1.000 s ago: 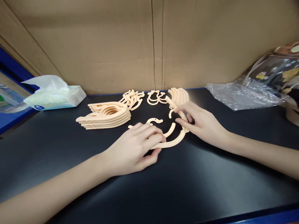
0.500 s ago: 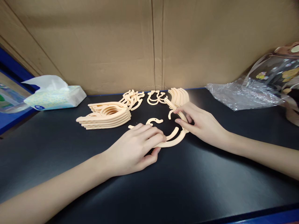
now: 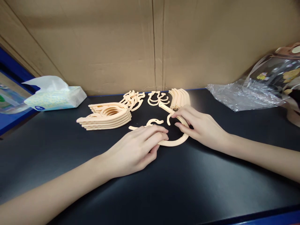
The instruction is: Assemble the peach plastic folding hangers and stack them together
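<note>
My left hand (image 3: 140, 148) has its fingers closed round one end of a peach plastic hanger piece (image 3: 173, 143). That piece curves rightward and up to my right hand (image 3: 202, 125), whose thumb and fingers pinch a matching hanger arm (image 3: 166, 108). The two curved parts meet beside the right fingers; whether they are locked together cannot be made out. Just beyond my left knuckles, a loose hanger hook (image 3: 155, 121) lies on the black table, with another peach end showing at its left. My left fingers hide part of the piece they grip.
A stack of peach hanger parts (image 3: 106, 122) lies at left, with a pile of hooks (image 3: 132, 99) behind. More hooks (image 3: 153, 102) and several curved arms (image 3: 180, 97) sit at the back. A tissue pack (image 3: 56, 98), crumpled clear plastic (image 3: 241, 93) and a transparent bag (image 3: 278, 67) flank them.
The second curved end inside the held piece no longer shows, and the two parts look closer together. The right-hand arm's far end has swung left. Both hands have shifted only slightly.
</note>
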